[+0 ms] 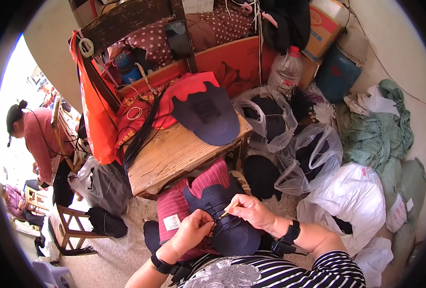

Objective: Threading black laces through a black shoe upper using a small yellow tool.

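Across my lap lies a navy knitted shoe upper [242, 240], with dark cords crossing its middle. My right hand [252, 211] is closed in a pinch round a thin yellow-handled hooked tool or needle [226, 212]; its tip reaches the cords. Close by on the left, my left hand [194, 230] is also closed, fingertips pinched together at the upper's middle beside the tool's tip. What those fingertips hold is too small and dark to tell, possibly a cord. Under the upper is a maroon striped cloth [174, 204] with a white label.
Ahead stands a wooden stool [160, 165] bearing another navy upper [218, 122], a bundle of black laces [143, 127] and a red bag [182, 98]. Plastic bags of dark pieces [314, 153] crowd the right, beside a white sack [352, 197]. A person [42, 129] bends at far left.
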Tool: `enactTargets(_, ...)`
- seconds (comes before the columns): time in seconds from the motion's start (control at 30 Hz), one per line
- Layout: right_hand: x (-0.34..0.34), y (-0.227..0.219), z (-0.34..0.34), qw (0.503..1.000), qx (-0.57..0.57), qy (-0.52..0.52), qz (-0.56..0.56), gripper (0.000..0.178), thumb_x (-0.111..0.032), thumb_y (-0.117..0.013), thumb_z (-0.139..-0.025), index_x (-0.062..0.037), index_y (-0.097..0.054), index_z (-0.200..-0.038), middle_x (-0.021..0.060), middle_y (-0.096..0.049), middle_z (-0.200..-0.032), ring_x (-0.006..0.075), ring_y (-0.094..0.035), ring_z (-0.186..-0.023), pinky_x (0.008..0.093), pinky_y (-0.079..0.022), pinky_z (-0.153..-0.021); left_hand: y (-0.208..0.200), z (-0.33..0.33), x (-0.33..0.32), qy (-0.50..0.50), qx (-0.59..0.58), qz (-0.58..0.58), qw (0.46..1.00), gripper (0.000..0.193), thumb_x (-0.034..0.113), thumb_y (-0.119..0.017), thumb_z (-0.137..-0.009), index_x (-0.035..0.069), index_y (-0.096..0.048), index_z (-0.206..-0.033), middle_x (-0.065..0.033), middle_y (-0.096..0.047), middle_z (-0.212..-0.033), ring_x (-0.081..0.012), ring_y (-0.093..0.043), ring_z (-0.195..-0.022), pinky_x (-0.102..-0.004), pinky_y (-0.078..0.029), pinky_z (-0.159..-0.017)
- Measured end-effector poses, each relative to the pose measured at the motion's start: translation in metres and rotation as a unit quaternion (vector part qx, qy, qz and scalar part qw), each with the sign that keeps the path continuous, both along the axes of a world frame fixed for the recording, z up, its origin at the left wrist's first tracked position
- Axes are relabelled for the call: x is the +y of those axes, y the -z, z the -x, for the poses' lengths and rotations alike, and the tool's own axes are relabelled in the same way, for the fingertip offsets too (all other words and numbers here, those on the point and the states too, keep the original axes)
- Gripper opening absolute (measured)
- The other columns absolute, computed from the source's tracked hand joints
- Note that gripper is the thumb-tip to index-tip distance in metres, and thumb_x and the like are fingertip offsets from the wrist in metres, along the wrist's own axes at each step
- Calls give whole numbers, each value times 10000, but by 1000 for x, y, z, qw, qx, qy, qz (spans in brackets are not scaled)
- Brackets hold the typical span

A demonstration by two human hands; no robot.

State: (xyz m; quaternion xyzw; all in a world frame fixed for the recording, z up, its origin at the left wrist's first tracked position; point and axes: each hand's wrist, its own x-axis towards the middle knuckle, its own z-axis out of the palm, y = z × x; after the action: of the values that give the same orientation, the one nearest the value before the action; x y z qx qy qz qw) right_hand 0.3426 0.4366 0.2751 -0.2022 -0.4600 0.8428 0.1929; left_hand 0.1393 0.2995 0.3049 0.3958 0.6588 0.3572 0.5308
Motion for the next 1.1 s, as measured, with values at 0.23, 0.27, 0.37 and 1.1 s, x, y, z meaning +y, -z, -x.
enactTargets(0.23,-3,4,1,999,-9,29,33,103,-203,-696,-1023,-108,-685,-984,-93,-545,-740,-11,-394,-592,155,-311,-528,4,-7,-4,-15,8,-20,1000,87,24,-676,-974,-16,-604,-1002,-48,-681,-804,-105,-683,-723,-254,-554,-629)
enactTargets(0.27,-1,1,-1,999,-10,11,32,72,-166,-699,-1016,-98,-695,-993,-81,-579,-762,-9,-449,-618,156,-351,-542,6,-6,-4,-13,8,-19,1000,78,9,-666,-977,-10,-593,-998,-46,-683,-816,-101,-679,-719,-246,-548,-628)
enactTargets(0.37,7,-15,2,969,-111,-34,-220,54,-117,-698,-1005,-63,-703,-1010,-36,-644,-834,30,-578,-711,197,-467,-619,15,-4,-8,-11,9,-28,1000,89,-18,-654,-974,2,-570,-994,-28,-655,-810,-92,-659,-707,-239,-538,-619)
enactTargets(1.1,15,-17,2,997,-25,20,-65,128,-186,-667,-1043,-62,-678,-1077,3,-653,-918,44,-586,-721,201,-511,-701,18,0,-16,-23,-117,-49,992,140,15,-658,-1002,5,-566,-1107,-52,-667,-954,-100,-680,-796,-247,-581,-712)
